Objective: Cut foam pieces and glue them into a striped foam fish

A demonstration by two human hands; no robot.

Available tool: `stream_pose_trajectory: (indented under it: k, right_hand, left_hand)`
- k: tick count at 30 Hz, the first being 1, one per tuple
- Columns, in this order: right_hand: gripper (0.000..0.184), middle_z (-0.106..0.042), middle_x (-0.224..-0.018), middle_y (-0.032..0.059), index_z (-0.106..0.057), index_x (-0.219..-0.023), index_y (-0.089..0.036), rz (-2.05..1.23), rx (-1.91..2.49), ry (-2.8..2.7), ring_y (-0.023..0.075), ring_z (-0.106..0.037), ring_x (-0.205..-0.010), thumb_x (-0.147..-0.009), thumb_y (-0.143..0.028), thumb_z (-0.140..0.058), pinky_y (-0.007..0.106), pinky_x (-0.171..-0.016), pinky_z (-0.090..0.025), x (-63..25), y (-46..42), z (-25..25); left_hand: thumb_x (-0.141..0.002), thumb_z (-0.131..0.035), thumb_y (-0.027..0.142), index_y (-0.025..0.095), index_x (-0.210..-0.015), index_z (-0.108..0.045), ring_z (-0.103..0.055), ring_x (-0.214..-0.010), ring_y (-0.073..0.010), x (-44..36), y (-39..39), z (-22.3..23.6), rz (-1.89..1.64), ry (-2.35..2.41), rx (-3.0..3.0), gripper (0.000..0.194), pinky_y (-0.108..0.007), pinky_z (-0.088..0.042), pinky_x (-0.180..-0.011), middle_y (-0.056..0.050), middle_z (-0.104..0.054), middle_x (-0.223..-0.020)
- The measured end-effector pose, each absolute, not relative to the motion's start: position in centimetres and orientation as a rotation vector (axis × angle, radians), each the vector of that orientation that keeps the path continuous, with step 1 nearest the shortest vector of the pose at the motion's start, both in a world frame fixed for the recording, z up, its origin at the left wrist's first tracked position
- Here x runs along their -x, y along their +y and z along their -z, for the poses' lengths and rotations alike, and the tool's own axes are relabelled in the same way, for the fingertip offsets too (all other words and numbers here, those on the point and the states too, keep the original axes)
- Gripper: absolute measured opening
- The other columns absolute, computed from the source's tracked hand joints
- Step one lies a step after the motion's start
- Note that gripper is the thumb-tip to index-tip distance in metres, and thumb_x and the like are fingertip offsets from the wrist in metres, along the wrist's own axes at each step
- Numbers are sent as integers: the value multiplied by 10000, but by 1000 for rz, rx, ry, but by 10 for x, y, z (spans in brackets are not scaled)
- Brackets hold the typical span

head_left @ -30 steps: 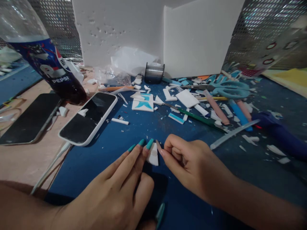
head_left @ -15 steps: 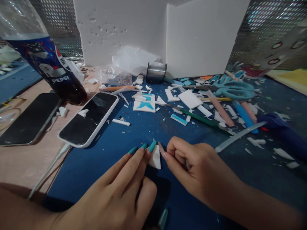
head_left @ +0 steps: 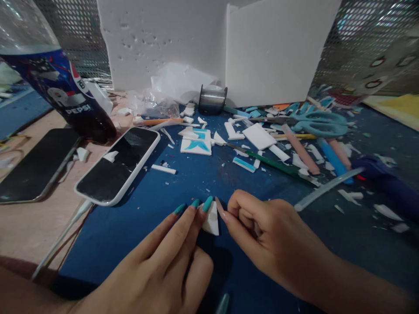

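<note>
Head view: over the blue tabletop (head_left: 108,235), the left hand (head_left: 170,253) stretches its fingers, unclenched; the right hand (head_left: 266,224) curls, though whether it grips anything cannot be told. Beneath a left fingertip, beside the right thumbnail, lies the white piece (head_left: 212,223), probably light and brittle, best held by its broad face.

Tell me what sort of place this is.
Probably a makeshift craft workspace, judging by the light-blue-handled metal scissors, what looks like a dark-blue plastic glue gun with a translucent stick, and white, foam-like offcuts scattered across the dark-blue tabletop.
</note>
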State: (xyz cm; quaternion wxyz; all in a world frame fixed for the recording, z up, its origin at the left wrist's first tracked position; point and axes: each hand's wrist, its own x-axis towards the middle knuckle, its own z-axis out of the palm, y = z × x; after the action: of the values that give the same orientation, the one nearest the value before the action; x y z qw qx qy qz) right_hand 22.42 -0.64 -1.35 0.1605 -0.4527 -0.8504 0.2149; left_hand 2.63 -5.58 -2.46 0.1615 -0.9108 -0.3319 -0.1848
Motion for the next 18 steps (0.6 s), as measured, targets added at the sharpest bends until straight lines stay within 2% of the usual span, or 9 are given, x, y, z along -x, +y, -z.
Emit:
stream_pose_trajectory:
  k: [7,18]
  right_hand:
    - [195,-276,-425,-108,-371,-675,-215,-565,1282,-2405,54,-282,-323,-842,-172,-463,202,-378,-202,-224,-7,14]
    - [205,-273,-419,-106,-367,-666,-217,-567,1270,-2390,56,-285,-318,-835,-157,-467,210,-377,-198,-223,-6,15]
  left_hand:
    - [-844,-407,123,139,-866,-589,-553,-1160,-228,-26,-56,28,525,-938,2598,185,-294,-378,-1013,-101,-697,-1084]
    - [-865,-364,171,140,-864,-588,-541,-1177,-227,-24,-58,24,541,-952,2595,226,-298,-415,-979,-119,-687,-1102]
